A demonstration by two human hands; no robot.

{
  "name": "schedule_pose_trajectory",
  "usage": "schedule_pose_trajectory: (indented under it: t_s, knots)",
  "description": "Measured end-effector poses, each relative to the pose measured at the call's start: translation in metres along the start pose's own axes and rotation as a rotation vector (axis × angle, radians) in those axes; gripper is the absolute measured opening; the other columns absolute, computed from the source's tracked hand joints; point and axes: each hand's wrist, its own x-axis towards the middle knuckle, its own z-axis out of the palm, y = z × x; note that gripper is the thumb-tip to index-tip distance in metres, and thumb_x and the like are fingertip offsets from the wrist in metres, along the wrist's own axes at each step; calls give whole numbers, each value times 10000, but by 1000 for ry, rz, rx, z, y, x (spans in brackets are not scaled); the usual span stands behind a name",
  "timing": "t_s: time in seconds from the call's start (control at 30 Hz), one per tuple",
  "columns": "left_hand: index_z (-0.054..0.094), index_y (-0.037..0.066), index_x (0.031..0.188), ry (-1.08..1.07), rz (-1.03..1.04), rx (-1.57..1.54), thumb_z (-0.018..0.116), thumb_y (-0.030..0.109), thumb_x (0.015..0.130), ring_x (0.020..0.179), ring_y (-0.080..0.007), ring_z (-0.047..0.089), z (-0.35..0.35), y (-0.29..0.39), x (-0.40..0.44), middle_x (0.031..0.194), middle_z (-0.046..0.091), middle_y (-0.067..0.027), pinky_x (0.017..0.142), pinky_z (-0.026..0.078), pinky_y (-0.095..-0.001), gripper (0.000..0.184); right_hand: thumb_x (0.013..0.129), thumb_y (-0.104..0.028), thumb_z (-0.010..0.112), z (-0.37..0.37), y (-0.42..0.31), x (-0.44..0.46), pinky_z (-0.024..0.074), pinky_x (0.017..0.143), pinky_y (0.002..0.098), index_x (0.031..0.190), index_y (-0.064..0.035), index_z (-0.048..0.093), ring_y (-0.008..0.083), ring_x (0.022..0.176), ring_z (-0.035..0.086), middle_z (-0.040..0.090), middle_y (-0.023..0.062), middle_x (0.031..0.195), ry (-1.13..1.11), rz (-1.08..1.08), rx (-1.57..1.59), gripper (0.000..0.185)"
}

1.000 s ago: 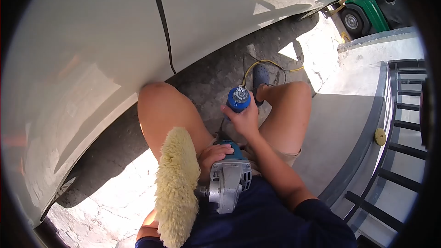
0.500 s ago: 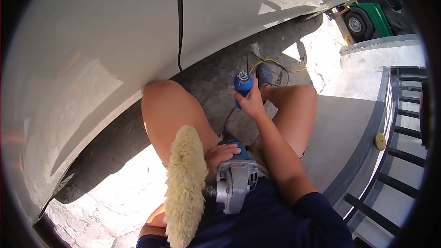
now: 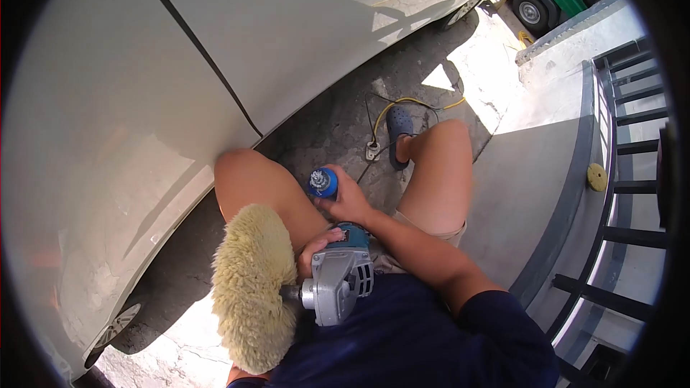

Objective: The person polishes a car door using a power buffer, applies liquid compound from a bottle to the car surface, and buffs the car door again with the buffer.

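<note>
The right hand [image 3: 348, 197] is curling partly closed around a blue bottle [image 3: 322, 184], with the fingers wrapping the far side and the thumb bracing the near side. The bottle is standing with its white-smeared top turned toward the viewer and is sitting just left of the right palm. The left hand [image 3: 316, 248] is lying nearer the torso than the right hand; its fingers are folding over the teal body of a polisher [image 3: 336, 284], while the wool pad [image 3: 253, 291] is hiding the left wrist and the underside of the grip is not showing. The polisher's grey gear head is extending from the left hand toward the dark shirt [image 3: 402, 323], and the pad is facing outward to the left of that hand. Ahead and to the left of both hands, a pale car [image 3: 287, 36] is rising above the ground. Beyond the right hand, a yellow cord [image 3: 382, 112] is running to a white socket [image 3: 372, 151] beside a clog [image 3: 399, 133]. Well to the right of the right hand, a round yellow disc [image 3: 596, 177] is resting beside a dark railing [image 3: 632, 237].
</note>
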Motion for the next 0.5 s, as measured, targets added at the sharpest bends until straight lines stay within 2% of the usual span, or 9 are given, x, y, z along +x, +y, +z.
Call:
schedule_pose_trajectory:
  t_s: [0.07, 0.1, 0.2, 0.3, 0.33, 0.4, 0.43, 0.47, 0.5]
  knots:
    - [566, 0, 1316, -31, -83, 67, 850, 123, 881, 1211, -387, 688, -9, 15, -4, 1224, 707, -275, 1064, 543, -503, 533, 779, -199, 894, -1, -8, -10, 500, 1066, 490, 1414, -48, 501, 454, 1224, 643, 662, 250, 1282, 45, 81, 130, 762]
    - [574, 1, 1310, -52, -131, 115, 847, 123, 881, 1211, -378, 690, -16, 24, -7, 1221, 711, -266, 1063, 544, -497, 523, 778, -209, 920, 0, -3, -12, 515, 1050, 450, 1449, -45, 463, 419, 1208, 665, 675, 243, 1257, 51, 46, 92, 829]
    - [596, 1, 1294, -143, -320, 347, 839, 123, 881, 1211, -353, 693, -48, 57, -21, 1212, 722, -238, 1058, 547, -478, 494, 761, -223, 931, -5, 5, -15, 505, 1062, 461, 1451, -43, 465, 435, 1228, 646, 668, 250, 1260, -54, -15, 48, 852]
    - [619, 1, 1277, -422, -476, 786, 832, 123, 882, 1211, -328, 697, -105, 106, -38, 1204, 734, -210, 1053, 550, -460, 465, 742, -261, 943, -9, 11, -19, 489, 1077, 488, 1456, -86, 479, 455, 1250, 620, 662, 245, 1293, -57, -12, 14, 869]
    - [626, 1, 1272, -570, -448, 1004, 829, 123, 882, 1211, -320, 698, -129, 124, -43, 1201, 738, -201, 1051, 551, -454, 456, 740, -267, 945, -10, 11, -18, 493, 1070, 492, 1449, -92, 487, 459, 1242, 622, 666, 243, 1292, -60, -38, 4, 862]
    - [641, 1, 1261, -804, -259, 1461, 824, 123, 882, 1211, -303, 701, -177, 159, -45, 1195, 745, -182, 1048, 554, -442, 438, 735, -278, 948, -11, 14, -18, 499, 1057, 502, 1436, -105, 505, 466, 1227, 626, 672, 239, 1289, -64, -90, -17, 847]
    - [649, 2, 1255, -788, -155, 1634, 821, 122, 882, 1211, -294, 702, -199, 171, -43, 1192, 749, -173, 1046, 555, -436, 429, 740, -284, 949, -11, 16, -18, 507, 1055, 492, 1438, -99, 504, 450, 1225, 641, 683, 233, 1283, -78, -108, 10, 848]
    - [656, 2, 1250, -600, -217, 1638, 818, 122, 882, 1211, -286, 703, -216, 180, -39, 1189, 753, -164, 1044, 556, -429, 420, 745, -290, 951, -10, 17, -18, 515, 1052, 481, 1440, -93, 503, 434, 1222, 656, 694, 227, 1277, -92, -122, 35, 850]
    - [718, 3, 1228, -283, -384, 1522, 811, 135, 887, 1150, -239, 723, -231, 184, -25, 1200, 767, -123, 1021, 560, -400, 376, 749, -297, 951, -9, 16, -19, 517, 1056, 472, 1443, -89, 501, 419, 1225, 664, 699, 222, 1280, -115, -85, 105, 852]
